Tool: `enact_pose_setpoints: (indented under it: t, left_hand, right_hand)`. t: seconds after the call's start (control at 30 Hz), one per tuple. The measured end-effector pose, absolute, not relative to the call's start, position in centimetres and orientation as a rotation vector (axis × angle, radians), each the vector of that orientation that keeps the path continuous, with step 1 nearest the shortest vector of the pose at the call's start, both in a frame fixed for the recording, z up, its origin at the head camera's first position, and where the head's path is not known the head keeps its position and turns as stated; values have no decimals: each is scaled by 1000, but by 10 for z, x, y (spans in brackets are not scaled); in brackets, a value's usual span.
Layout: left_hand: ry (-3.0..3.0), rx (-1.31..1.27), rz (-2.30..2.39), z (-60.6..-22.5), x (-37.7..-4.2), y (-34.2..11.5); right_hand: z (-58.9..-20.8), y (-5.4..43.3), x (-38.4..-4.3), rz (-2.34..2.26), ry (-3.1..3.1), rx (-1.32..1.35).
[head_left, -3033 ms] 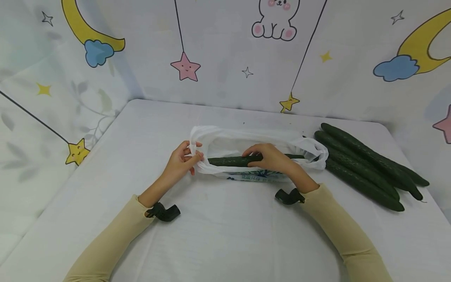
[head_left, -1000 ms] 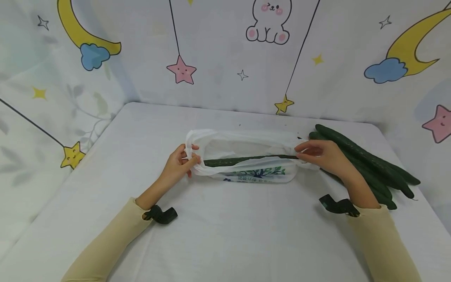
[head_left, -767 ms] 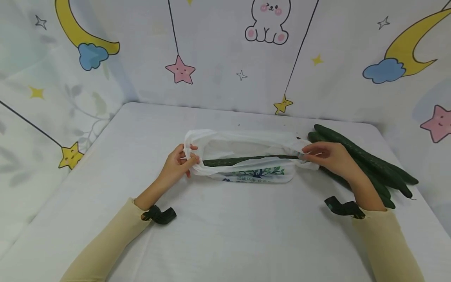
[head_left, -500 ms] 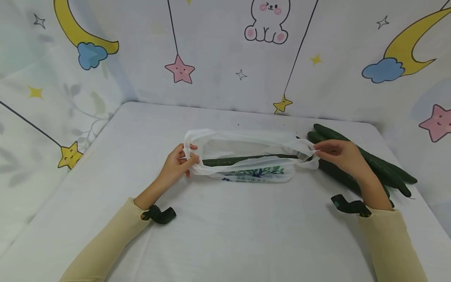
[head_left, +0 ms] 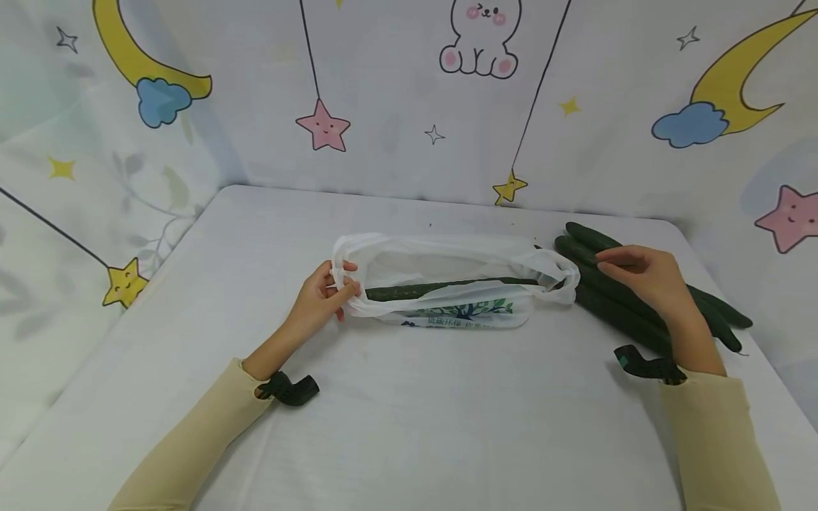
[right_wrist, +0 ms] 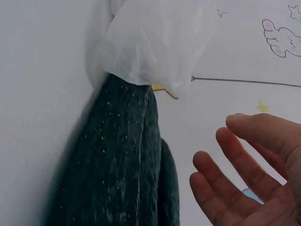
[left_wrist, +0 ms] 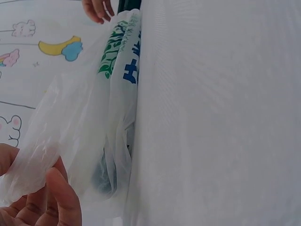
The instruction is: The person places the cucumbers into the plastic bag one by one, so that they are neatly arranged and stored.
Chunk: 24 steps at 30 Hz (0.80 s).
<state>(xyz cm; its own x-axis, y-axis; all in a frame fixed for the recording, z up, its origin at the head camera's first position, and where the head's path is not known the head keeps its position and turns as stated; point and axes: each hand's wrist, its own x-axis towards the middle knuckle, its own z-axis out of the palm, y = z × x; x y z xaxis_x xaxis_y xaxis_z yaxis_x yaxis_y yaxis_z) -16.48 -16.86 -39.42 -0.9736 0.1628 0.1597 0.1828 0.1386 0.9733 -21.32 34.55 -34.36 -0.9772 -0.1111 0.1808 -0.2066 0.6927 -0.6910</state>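
Observation:
A white plastic bag (head_left: 447, 248) with a printed green tree lies on its side across the table, its mouth spread wide. One long dark green cucumber (head_left: 409, 292) shows inside it. My left hand (head_left: 324, 292) pinches the bag's left end between thumb and fingers; in the left wrist view the film bunches in that hand (left_wrist: 47, 197). To the right, my right hand (head_left: 652, 277) hovers over several loose cucumbers (head_left: 620, 312) with nothing in its fingers. The right wrist view has that hand (right_wrist: 254, 174) with fingers spread beside the cucumbers (right_wrist: 113, 160), whose tips meet the bag's edge.
A white cloth covers the table (head_left: 447, 411). Behind it stands a white backdrop (head_left: 390, 163) printed with moons, stars and a bear. Dark wrist cameras are strapped at both sleeves.
My right hand came out of the bag, tugged its right edge, let go and moved right over the loose cucumbers. The left hand keeps its hold on the bag.

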Motion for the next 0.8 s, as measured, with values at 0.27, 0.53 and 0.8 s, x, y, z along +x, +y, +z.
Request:
enact_pose_setpoints:
  t: [0.27, 0.53, 0.8]
  left_hand:
    - [-2364, -358, -2021, -395, -165, -171]
    - [-2372, -348, -2030, -397, -167, -170]
    - [-2368, -355, -2033, -395, -166, -170]
  right_hand:
    - [-346, 360, -215, 1118, -2714, 214]
    - [-358, 373, -221, 1143, -2636, 183]
    - [-365, 382, -228, 1090, -2649, 121]
